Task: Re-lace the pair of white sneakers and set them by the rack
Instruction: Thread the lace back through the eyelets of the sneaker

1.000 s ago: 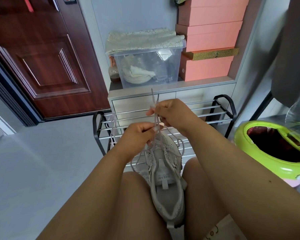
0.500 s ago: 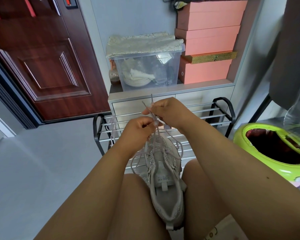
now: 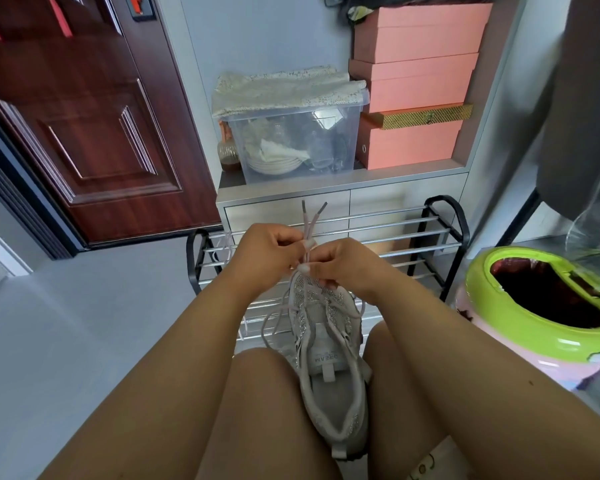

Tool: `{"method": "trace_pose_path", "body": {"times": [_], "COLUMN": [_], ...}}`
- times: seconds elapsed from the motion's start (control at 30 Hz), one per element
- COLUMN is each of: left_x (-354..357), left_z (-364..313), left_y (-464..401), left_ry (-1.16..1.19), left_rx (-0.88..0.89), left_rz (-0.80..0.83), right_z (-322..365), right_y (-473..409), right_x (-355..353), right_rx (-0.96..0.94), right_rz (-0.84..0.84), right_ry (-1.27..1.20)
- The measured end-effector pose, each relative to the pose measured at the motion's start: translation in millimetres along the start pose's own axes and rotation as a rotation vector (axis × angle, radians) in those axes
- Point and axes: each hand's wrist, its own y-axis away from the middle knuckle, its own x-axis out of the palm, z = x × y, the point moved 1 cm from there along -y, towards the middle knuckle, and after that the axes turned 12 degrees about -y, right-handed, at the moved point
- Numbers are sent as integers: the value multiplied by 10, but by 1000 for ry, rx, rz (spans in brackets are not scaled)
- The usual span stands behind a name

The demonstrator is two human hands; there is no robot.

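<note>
L hand [image 3: 267, 258] & R hand [image 3: 343, 268] pinching lace ends [image 3: 307, 233], sneaker [image 3: 329, 358] btwn knees, rack [image 3: 444, 237] behind

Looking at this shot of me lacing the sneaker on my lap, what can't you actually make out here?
- Toe of the sneaker: head view, covered by the left hand and right hand.
- Where the lace ends are gripped: hidden inside curled fingers.
- Second sneaker: not in view.
- Contents of the clear bin: blurred through the plastic.
- Green bin: cut off by the right edge.
</note>
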Motion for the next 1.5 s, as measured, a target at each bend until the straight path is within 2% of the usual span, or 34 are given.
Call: {"method": "trace_pose_path", "body": {"times": [0.17, 0.27, 0.33, 0.4, 0.47, 0.53, 0.67, 0.83, 1.0, 1.1, 1.2, 1.27, 1.37, 1.43, 1.5], "left_x": [1, 24, 112, 234, 336, 362, 310, 251, 216, 205, 151, 87, -21, -84, -124], "left_z": [36, 280, 451, 548, 583, 600, 633, 646, 775, 846, 920, 861, 654, 502, 357], "left_y": [22, -114, -207, -248, -266, -297, -427, -362, -353, -357, -388, -454, -584, -661, -712], "left_ry": [120, 268, 99, -41, -42, -71, -220, -19, -13, -123, -207, -119, 282, 463, 532], "left_rx": [-2, -193, -322, -374, -385, -419, -371, -424, -430, -402, -395, -385, -396, -357, -304], "left_rz": [50, 73, 68, 161, 292, 326, 310, 407, 500, 575, 553, 467, 357, 350, 370], "right_z": [-25, -47, -69, -68, -52, -41, -30, -88, -96, -78, -51, 18, 290, 600, 931], "right_y": [-29, -33, -41, -48, -49, -55, -109, -193, -257, -290, -326, -367, -467, -601, -771], "right_x": [10, -14, -29, -24, -10, -11, -39, -50, -43, -22, 0, 7, -7, -84, -168], "right_rx": [4, 16, 32, 33, 16, 15, 39, 70, 58, 56, 48, 31, -11, -40, -87], "right_rz": [-34, -39, -47, -51, -48, -50, -52, -62, -90, -104, -118, -132, -219, -312, -369], "right_ry": [-44, -60, -72, -61, -28, -8, -54, -72, -105, -87, -97, -113, -233, -347, -459]}}
